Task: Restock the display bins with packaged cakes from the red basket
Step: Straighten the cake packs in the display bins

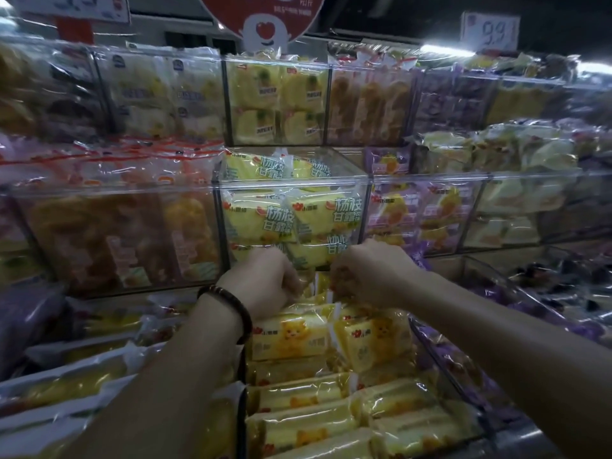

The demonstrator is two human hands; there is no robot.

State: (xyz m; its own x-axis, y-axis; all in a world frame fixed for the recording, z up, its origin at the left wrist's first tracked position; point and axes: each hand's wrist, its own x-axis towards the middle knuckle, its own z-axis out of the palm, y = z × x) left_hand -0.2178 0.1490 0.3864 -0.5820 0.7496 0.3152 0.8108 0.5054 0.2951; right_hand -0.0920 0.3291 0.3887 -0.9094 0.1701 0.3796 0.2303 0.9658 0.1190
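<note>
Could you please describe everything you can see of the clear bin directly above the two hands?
The clear bin is a box of transparent plastic, open on top, in the middle tier. It is nearly full of stacked yellow packets with green lettering. Orange-toned packets fill the bin on its left, purple ones on its right. The left hand and right hand sit just below its front; contact is unclear.

Price card (491, 30) reads 9.9; yellow packets (318, 215) read 杨枝甘露
</note>
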